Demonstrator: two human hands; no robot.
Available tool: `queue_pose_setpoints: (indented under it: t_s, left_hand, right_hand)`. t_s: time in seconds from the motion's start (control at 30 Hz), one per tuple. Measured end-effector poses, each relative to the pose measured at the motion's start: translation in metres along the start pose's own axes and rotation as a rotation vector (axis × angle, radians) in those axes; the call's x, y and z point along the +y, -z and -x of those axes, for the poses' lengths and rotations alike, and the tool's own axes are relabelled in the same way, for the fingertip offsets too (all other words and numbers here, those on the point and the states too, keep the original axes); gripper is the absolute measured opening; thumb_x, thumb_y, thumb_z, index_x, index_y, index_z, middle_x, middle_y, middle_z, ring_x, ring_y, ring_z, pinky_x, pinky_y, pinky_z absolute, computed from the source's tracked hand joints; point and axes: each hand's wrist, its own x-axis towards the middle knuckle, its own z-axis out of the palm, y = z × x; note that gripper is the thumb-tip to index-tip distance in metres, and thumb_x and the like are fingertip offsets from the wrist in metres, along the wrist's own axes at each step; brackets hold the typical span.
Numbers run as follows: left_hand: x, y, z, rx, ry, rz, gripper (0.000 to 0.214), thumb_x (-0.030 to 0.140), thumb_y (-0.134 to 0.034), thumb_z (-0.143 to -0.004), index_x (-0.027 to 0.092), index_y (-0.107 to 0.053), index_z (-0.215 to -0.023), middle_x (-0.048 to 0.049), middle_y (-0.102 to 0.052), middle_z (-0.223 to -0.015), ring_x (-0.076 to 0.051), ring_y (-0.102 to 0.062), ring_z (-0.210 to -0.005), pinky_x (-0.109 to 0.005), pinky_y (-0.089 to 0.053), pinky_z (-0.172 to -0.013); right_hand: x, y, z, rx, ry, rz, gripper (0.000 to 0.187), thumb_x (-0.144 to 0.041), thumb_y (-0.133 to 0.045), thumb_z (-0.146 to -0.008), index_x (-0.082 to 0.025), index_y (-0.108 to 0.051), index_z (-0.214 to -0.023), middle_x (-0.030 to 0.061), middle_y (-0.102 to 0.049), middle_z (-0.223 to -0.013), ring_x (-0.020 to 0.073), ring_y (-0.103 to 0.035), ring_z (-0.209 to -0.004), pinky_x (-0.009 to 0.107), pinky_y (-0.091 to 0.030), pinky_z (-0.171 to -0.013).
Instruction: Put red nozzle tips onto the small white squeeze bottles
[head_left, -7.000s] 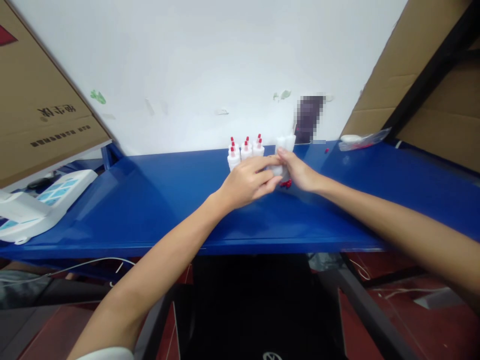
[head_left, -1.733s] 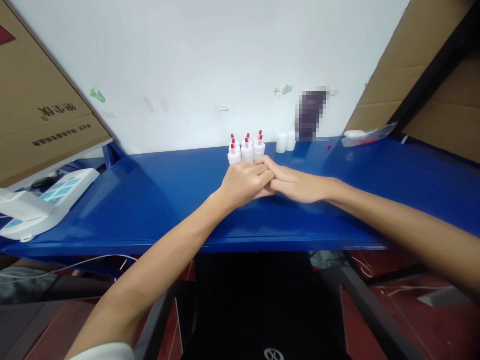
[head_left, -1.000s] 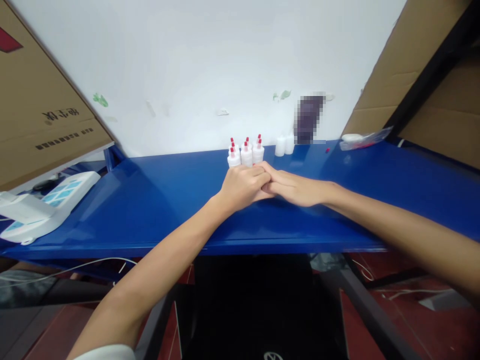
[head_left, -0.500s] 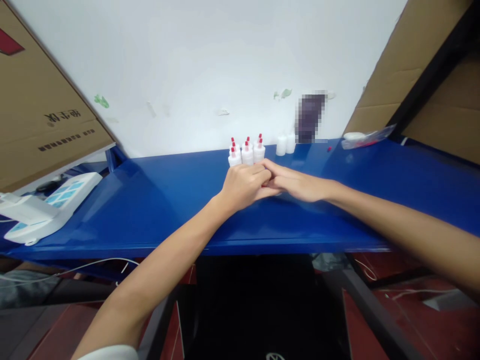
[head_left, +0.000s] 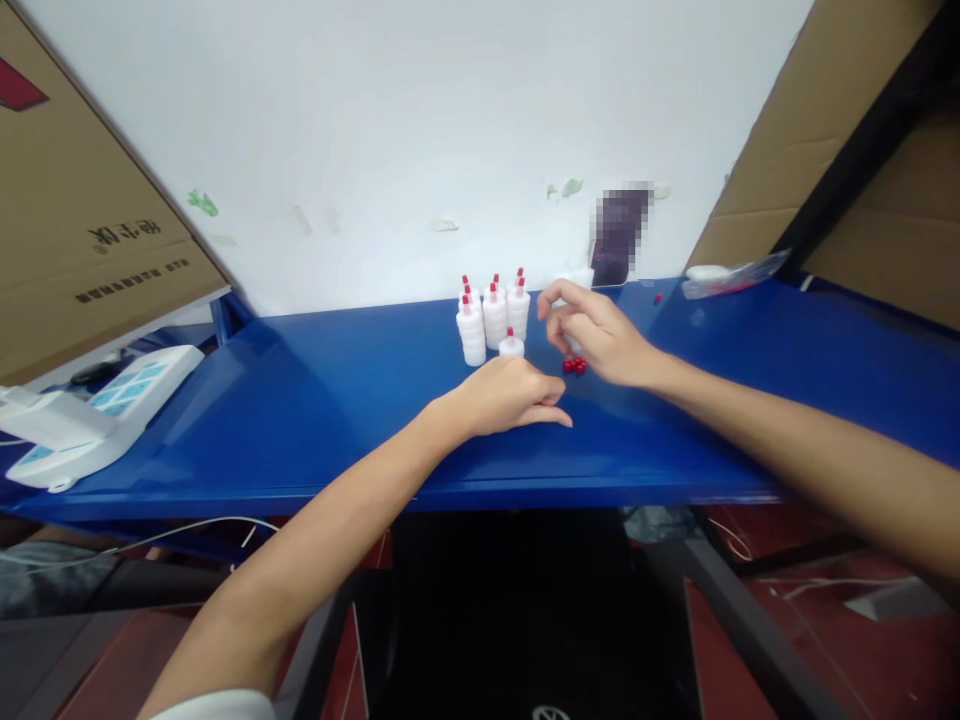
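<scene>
My left hand (head_left: pixel 514 395) is low over the blue table, its back towards me. Its fingers are curled and the thumb sticks out to the right; whatever may be in them is hidden. Just beyond its knuckles a white bottle (head_left: pixel 511 348) with a red-tipped nozzle shows its top. My right hand (head_left: pixel 598 338) hovers to the right with fingers loosely bent and apart, nothing visible in them. Small red caps (head_left: pixel 574 366) lie in a cluster under it. Several white bottles (head_left: pixel 472 335) with red tips stand grouped upright, left of the right hand.
A dark pixelated object (head_left: pixel 619 235) leans on the wall. A clear bag (head_left: pixel 735 275) lies at the back right, near a single red cap (head_left: pixel 658 299). To the left stands a white and blue device (head_left: pixel 127 395). Cardboard (head_left: pixel 97 200) flanks the table (head_left: pixel 315 430).
My hands have come apart. The right hand has moved up and right and its fingers have spread; the left has shifted slightly right and nearer. The red caps and the near bottle's top now show.
</scene>
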Motion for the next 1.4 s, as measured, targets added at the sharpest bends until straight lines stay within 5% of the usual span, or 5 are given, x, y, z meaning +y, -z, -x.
queue_pose_setpoints:
  t_s: [0.33,0.63,0.83,1.17,1.4]
  left_hand:
    - [0.009,0.004,-0.003,0.088,-0.006,0.143,0.031,0.041,-0.057,-0.101,0.015,-0.072,-0.093,-0.0074,-0.07,-0.091,-0.018,-0.065,-0.09,-0.028,-0.049,-0.086]
    - [0.01,0.004,-0.004,0.062,0.064,0.045,0.059,0.047,-0.034,-0.108,0.015,-0.062,-0.067,-0.0048,-0.065,-0.067,-0.016,-0.063,-0.067,-0.03,-0.045,-0.07]
    - [0.012,0.007,-0.002,-0.01,0.083,-0.009,0.044,0.037,-0.037,-0.106,0.017,-0.06,-0.075,-0.0026,-0.063,-0.068,-0.015,-0.058,-0.06,-0.029,-0.037,-0.059]
    - [0.013,0.005,-0.002,-0.106,0.12,-0.036,0.037,0.037,-0.041,-0.103,0.017,-0.06,-0.079,-0.002,-0.06,-0.064,-0.015,-0.055,-0.056,-0.029,-0.032,-0.055]
    - [0.012,0.006,-0.001,-0.162,0.147,-0.03,0.023,0.027,-0.041,-0.098,0.016,-0.061,-0.094,-0.004,-0.066,-0.074,-0.017,-0.057,-0.059,-0.032,-0.042,-0.06]
  right_hand:
    - [0.014,-0.003,-0.007,0.076,-0.069,-0.044,0.021,-0.035,-0.059,-0.094,-0.026,-0.04,-0.097,-0.0031,-0.055,-0.078,0.0112,-0.05,-0.056,0.027,-0.042,-0.051]
    - [0.005,-0.001,-0.007,0.008,-0.111,0.091,0.042,-0.052,-0.059,-0.095,-0.016,-0.063,-0.071,-0.0011,-0.059,-0.06,0.0093,-0.046,-0.047,0.027,-0.035,-0.05]
    - [0.003,-0.004,-0.004,0.046,-0.097,0.104,0.037,-0.048,-0.061,-0.094,-0.016,-0.072,-0.109,0.0051,-0.074,-0.088,0.0105,-0.052,-0.052,0.028,-0.041,-0.052]
    - [0.003,-0.007,-0.003,0.032,0.053,0.255,0.054,-0.023,-0.047,-0.096,-0.025,-0.052,-0.15,0.0093,-0.054,-0.155,0.0215,-0.071,-0.096,0.042,-0.06,-0.082]
    - [0.01,-0.01,-0.007,-0.02,0.176,0.38,0.06,-0.016,-0.046,-0.094,-0.029,-0.05,-0.153,0.0027,-0.051,-0.157,0.0273,-0.048,-0.145,0.056,-0.039,-0.119]
